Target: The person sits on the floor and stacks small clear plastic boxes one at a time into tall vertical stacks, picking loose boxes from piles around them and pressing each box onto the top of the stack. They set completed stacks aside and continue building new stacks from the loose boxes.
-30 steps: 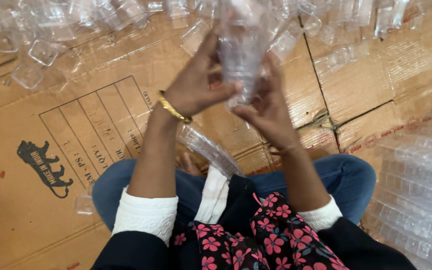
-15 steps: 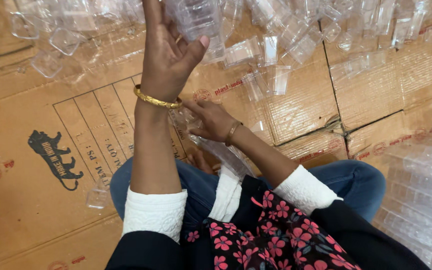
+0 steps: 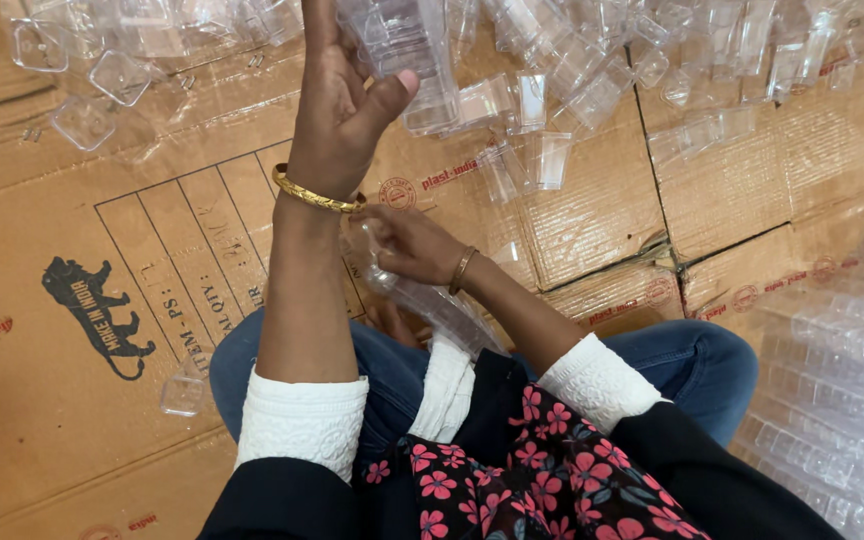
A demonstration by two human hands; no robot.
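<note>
Bare cardboard (image 3: pixel 102 300) on the floor lies open to the left of the left hand (image 3: pixel 337 110). Ahead, loose clear plastic pieces (image 3: pixel 592 70) crowd the way, and stacked clear trays (image 3: pixel 842 380) block the right side.

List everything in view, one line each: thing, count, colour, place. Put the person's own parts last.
loose clear plastic pieces: many, transparent, scattered over the cardboard along the top
single clear piece: one, transparent, on the cardboard by the left knee
stacked clear plastic rows: many, transparent, piled at the right edge
cardboard sheets: several, brown with printed marks, flattened as the floor cover
held clear piece: one, transparent, in the raised left hand
clear stack: one, transparent, under the right hand, over the lap
gold bangle: one, on the left wrist
left hand: raised, thumb on the held clear piece
right hand: low, resting on the clear stack
</note>
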